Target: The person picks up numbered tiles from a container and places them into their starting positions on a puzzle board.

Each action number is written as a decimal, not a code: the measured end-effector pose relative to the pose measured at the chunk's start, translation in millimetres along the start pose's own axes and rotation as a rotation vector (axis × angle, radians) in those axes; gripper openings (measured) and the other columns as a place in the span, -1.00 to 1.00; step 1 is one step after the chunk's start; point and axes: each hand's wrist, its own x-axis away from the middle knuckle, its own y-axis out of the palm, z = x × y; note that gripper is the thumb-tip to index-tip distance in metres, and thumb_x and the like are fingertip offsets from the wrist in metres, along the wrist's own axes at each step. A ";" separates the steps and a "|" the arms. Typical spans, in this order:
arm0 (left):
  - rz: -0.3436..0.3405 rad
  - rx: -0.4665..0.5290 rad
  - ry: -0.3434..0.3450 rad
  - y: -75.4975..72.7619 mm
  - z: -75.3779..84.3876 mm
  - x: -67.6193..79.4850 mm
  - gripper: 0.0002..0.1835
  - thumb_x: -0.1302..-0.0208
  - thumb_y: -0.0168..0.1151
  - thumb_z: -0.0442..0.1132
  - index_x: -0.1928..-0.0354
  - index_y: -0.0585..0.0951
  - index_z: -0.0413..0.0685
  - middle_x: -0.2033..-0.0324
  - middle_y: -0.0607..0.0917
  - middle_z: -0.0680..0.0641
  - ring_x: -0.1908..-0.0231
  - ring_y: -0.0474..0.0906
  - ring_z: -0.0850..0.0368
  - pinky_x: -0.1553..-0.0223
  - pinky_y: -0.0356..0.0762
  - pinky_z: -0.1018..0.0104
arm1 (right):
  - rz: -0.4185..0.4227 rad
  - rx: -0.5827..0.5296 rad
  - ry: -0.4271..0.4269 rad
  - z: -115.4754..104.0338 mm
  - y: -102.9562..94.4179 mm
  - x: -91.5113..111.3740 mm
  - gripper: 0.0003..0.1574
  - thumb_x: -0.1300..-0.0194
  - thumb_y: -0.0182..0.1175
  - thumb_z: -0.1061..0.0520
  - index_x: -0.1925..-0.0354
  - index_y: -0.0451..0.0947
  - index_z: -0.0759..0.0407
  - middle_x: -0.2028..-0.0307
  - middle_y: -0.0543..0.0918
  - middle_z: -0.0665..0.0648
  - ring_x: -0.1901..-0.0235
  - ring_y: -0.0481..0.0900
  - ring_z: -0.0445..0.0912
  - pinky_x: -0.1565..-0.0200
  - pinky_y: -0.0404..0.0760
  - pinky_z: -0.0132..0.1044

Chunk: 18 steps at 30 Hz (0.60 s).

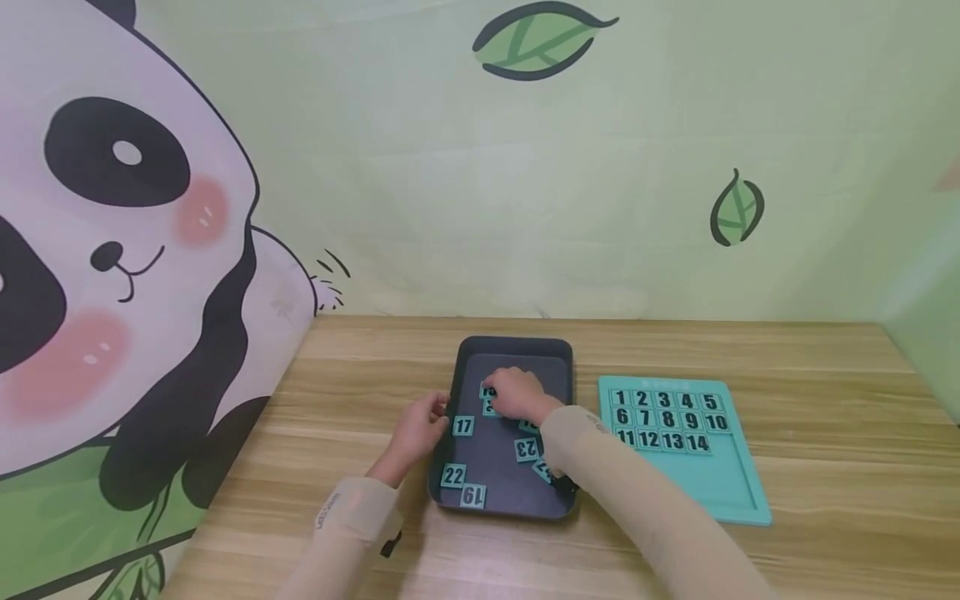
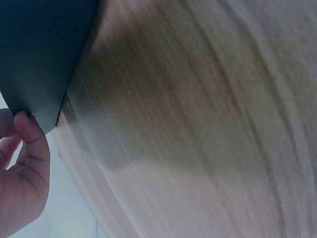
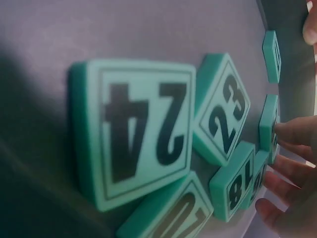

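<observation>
My left hand (image 1: 418,433) holds the left side of a dark tray (image 1: 514,342), with the thumb against its outer wall in the left wrist view. Over the tray's middle, my right hand (image 1: 517,393) reaches in with fingers bent and spread. Its fingertips are right at a teal number tile (image 1: 487,390), which they partly cover. Just below lies another tile (image 1: 489,407), also partly hidden. Tile 17 (image 1: 463,426), tile 22 (image 1: 453,476) and tile 19 (image 1: 472,497) lie along the left. Tile 23 (image 3: 229,113), tile 24 (image 3: 143,129) and tile 18 (image 3: 237,186) show in the right wrist view.
Right of the tray lies a teal number board (image 1: 697,483), with tiles 1 to 14 set in rows in its upper part. Both stand on a wooden table (image 1: 847,433). A printed panda cloth (image 1: 420,208) hangs behind the table.
</observation>
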 end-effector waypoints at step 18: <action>-0.010 0.001 -0.021 -0.1 -1.2 -1.4 -0.66 -0.16 0.05 -0.41 -0.02 0.44 -0.18 0.22 0.57 -0.18 0.21 0.52 -0.01 0.23 0.56 0.22 | -0.007 0.094 -0.065 -14.1 2.0 9.2 -0.59 -0.13 0.06 0.17 0.01 0.52 -0.02 0.03 0.55 0.05 0.03 0.45 -0.02 0.03 0.46 -0.08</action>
